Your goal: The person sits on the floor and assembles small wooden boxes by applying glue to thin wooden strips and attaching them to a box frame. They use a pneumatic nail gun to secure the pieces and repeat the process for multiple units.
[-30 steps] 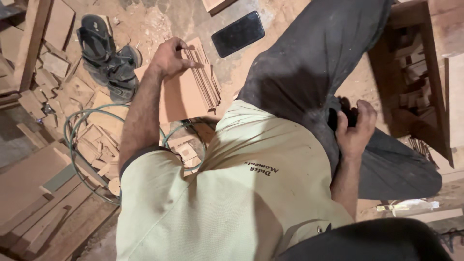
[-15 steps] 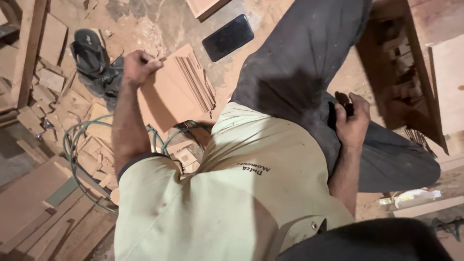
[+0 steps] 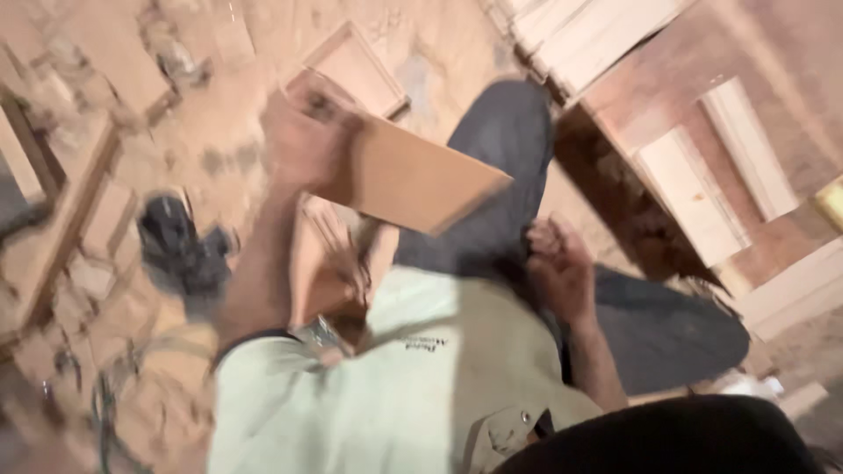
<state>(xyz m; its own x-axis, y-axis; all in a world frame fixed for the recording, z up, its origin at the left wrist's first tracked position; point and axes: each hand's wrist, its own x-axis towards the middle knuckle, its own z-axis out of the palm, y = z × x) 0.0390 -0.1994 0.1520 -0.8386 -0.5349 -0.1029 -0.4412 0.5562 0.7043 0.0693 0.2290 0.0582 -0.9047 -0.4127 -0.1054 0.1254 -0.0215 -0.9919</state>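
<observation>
Wooden board [image 3: 404, 180] held raised in left hand [image 3: 303, 132], blurred.

The person wears a pale cream short-sleeved cotton shirt [image 3: 386, 395] with a dark band edging the sleeve, a small patch of dark lettering on the chest and a buttoned pocket flap, over dark grey trousers [image 3: 500, 175]. Both forearms are bare.

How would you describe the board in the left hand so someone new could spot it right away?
Start at the pale green shirt at the bottom, then follow the bare arm up to the left hand. The board it grips is a thin, flat, brown sheet jutting right over the dark trousers. Unlike the wood pieces lying on the floor, it is lifted in the air.
</observation>
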